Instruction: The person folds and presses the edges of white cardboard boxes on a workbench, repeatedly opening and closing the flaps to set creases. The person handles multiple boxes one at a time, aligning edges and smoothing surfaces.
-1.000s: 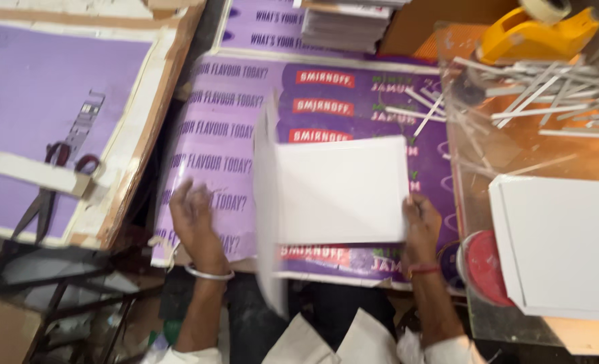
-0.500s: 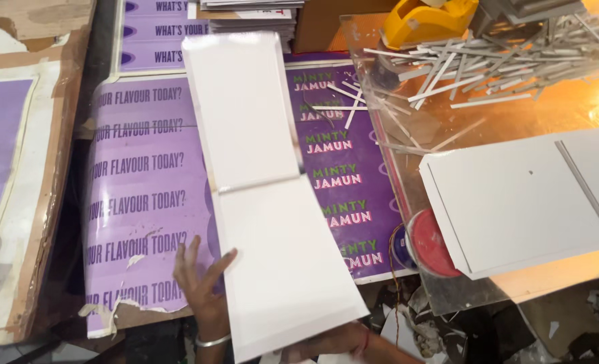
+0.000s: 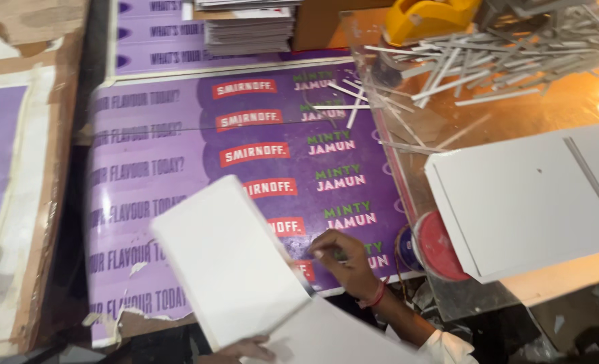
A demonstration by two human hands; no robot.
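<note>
Folded white board [image 3: 229,259] lay tilted over the near edge of the purple printed sheet [image 3: 178,135] — right hand [image 3: 343,259], fingers curled together, pinned its crease to steady it; left hand [image 3: 245,349] gripped beneath, fingers mostly hidden — cannot tell.

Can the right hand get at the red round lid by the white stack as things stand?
Probably yes. The right hand rests on the purple printed sheet beside the red round lid, with nothing between them; the white board stack only borders its far side.
</note>
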